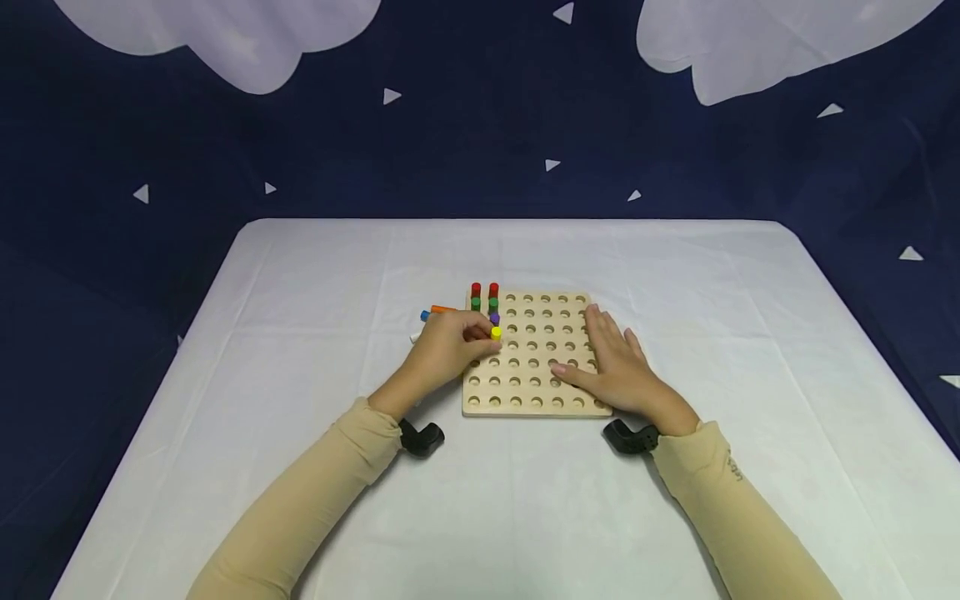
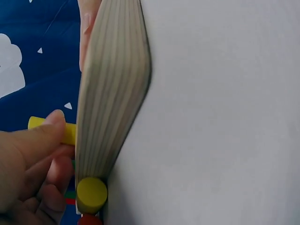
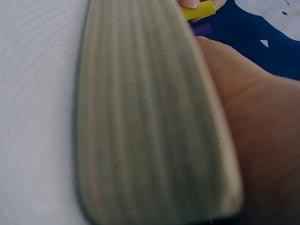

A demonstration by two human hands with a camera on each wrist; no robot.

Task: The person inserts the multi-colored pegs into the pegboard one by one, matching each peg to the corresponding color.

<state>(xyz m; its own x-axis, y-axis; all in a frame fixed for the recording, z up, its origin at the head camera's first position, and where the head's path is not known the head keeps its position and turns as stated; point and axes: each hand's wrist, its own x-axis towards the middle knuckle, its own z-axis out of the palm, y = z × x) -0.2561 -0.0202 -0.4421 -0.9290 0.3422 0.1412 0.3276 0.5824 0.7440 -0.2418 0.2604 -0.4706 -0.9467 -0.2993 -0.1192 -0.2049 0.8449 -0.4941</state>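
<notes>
A wooden pegboard (image 1: 522, 372) with rows of round holes lies on the table. My left hand (image 1: 442, 343) reaches over its left edge and pinches a yellow peg (image 1: 496, 333) between thumb and fingers. In the left wrist view that peg (image 2: 69, 134) stands upright, its lower end at the board's face. Behind it in the second column are a purple peg (image 1: 494, 319), a green peg (image 1: 493, 304) and a red peg (image 1: 493, 289). Flat along the board's right side, with thumb spread over the holes, my right hand (image 1: 621, 373) rests.
Loose pegs lie left of the board: an orange peg (image 1: 443, 309), a blue peg (image 1: 425, 316) and a white one (image 1: 415, 337), partly hidden by the left hand. Beside the board's edge lie another yellow peg (image 2: 92, 195) and a red peg (image 2: 89, 220). A white cloth covers the table (image 1: 525, 517).
</notes>
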